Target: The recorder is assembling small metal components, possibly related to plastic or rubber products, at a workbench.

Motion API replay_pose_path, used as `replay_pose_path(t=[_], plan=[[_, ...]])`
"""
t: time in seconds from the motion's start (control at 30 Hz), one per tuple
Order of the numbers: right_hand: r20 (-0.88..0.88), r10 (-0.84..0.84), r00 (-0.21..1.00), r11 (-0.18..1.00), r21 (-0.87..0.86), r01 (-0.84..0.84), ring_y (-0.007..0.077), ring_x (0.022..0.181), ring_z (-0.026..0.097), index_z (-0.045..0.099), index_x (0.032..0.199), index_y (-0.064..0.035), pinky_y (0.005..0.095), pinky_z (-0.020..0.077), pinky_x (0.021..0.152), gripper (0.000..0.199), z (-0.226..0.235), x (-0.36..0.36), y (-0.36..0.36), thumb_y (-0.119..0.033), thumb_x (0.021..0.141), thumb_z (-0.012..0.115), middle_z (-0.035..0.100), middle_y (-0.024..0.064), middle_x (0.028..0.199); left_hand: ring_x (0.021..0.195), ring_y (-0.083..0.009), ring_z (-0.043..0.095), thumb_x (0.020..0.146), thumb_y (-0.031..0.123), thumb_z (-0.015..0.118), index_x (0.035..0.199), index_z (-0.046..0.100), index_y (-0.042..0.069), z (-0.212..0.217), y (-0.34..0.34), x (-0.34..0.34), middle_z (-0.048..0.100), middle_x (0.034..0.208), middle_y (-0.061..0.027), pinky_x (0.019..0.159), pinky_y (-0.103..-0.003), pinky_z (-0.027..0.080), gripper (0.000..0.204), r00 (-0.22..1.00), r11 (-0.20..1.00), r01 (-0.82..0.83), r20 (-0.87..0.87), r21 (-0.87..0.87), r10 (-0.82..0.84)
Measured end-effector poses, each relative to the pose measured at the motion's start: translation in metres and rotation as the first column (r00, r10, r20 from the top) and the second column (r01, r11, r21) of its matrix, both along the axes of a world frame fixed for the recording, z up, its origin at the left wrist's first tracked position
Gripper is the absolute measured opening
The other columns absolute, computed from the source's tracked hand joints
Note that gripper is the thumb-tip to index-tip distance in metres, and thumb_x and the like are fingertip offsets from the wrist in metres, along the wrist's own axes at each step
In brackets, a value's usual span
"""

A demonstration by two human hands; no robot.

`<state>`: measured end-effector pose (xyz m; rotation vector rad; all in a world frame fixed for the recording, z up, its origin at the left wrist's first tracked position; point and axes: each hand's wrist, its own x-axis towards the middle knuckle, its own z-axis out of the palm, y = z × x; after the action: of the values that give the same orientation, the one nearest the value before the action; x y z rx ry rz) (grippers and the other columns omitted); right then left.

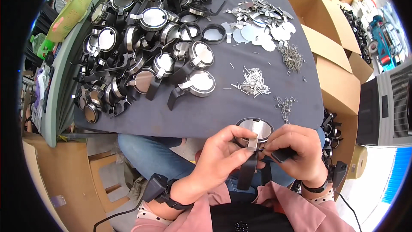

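My left hand (pixel 227 150) is closed around a round metal lid (pixel 262 128) with a black rim and a curved black handle (pixel 246 174). Its thumb and fingers press by a small metal thumb tab (pixel 252 143) where the handle meets the lid. My right hand (pixel 297 148) is closed on a black piece (pixel 284 154), perhaps a tool's handle; the rest of it is mostly hidden by the fingers. The fingertips of that hand are right beside the tab. On the table ahead lie small metal clips (pixel 285 106) and a pile of short metal pins (pixel 254 82).
A large heap of similar lids with black handles (pixel 165 64) covers the table's left and back. Flat metal discs with tabs (pixel 268 30) and wire springs (pixel 292 58) lie at the right. Open cardboard boxes (pixel 339 83) stand along the right edge. A green basket (pixel 71 17) is far left.
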<state>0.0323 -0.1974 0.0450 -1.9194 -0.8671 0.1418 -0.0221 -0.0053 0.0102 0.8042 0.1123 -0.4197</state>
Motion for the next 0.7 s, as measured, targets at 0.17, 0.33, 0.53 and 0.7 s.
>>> replay_pose_path(t=[0.17, 0.33, 0.53, 0.7], plan=[[0.061, -0.012, 0.998, 0.998, -0.061, 0.016, 0.0274, 0.072, 0.065, 0.062, 0.086, -0.0037, 0.0330, 0.0526, 0.058, 0.035, 0.001, -0.004, 0.001, 0.011, 0.054, 0.065, 0.062, 0.0092, 0.083, 0.094, -0.0194, 0.063, 0.089, -0.006, 0.049, 0.114, 0.045, -0.008, 0.002, -0.001, 0.000, 0.056, 0.105, -0.0136, 0.083, -0.033, 0.057, 0.025, 0.998, 0.996, -0.025, 0.054, 0.082, 0.021], [0.092, -0.003, 0.996, 0.997, -0.078, 0.010, 0.0286, 0.073, 0.065, 0.062, 0.087, -0.0039, 0.0342, 0.0528, 0.058, 0.036, 0.002, -0.004, 0.003, 0.010, 0.054, 0.066, 0.062, 0.0094, 0.084, 0.093, -0.0187, 0.063, 0.089, -0.008, 0.048, 0.116, 0.045, -0.006, 0.006, -0.001, -0.003, 0.056, 0.106, -0.0136, 0.083, -0.033, 0.056, 0.027, 0.996, 0.981, -0.025, 0.086, 0.193, 0.009], [0.035, 0.008, 0.999, 0.997, -0.083, -0.005, 0.0275, 0.070, 0.064, 0.062, 0.086, -0.0033, 0.0337, 0.0519, 0.058, 0.033, 0.006, -0.004, 0.003, 0.011, 0.056, 0.065, 0.062, 0.0094, 0.082, 0.096, -0.0197, 0.063, 0.089, -0.008, 0.048, 0.116, 0.046, -0.006, 0.004, 0.001, -0.002, 0.056, 0.106, -0.0140, 0.083, -0.033, 0.056, 0.027, 0.995, 0.973, 0.012, 0.095, 0.232, -0.034], [-0.125, -0.013, 0.992, 1.000, 0.006, 0.014, 0.0258, 0.069, 0.065, 0.061, 0.082, -0.0010, 0.0316, 0.0513, 0.059, 0.027, -0.005, 0.003, 0.006, 0.012, 0.058, 0.064, 0.063, 0.0097, 0.075, 0.092, -0.0196, 0.064, 0.089, -0.008, 0.048, 0.115, 0.046, -0.006, 0.005, 0.001, 0.000, 0.056, 0.105, -0.0139, 0.082, -0.034, 0.057, 0.025, 0.995, 0.976, -0.018, 0.101, 0.218, -0.004]])
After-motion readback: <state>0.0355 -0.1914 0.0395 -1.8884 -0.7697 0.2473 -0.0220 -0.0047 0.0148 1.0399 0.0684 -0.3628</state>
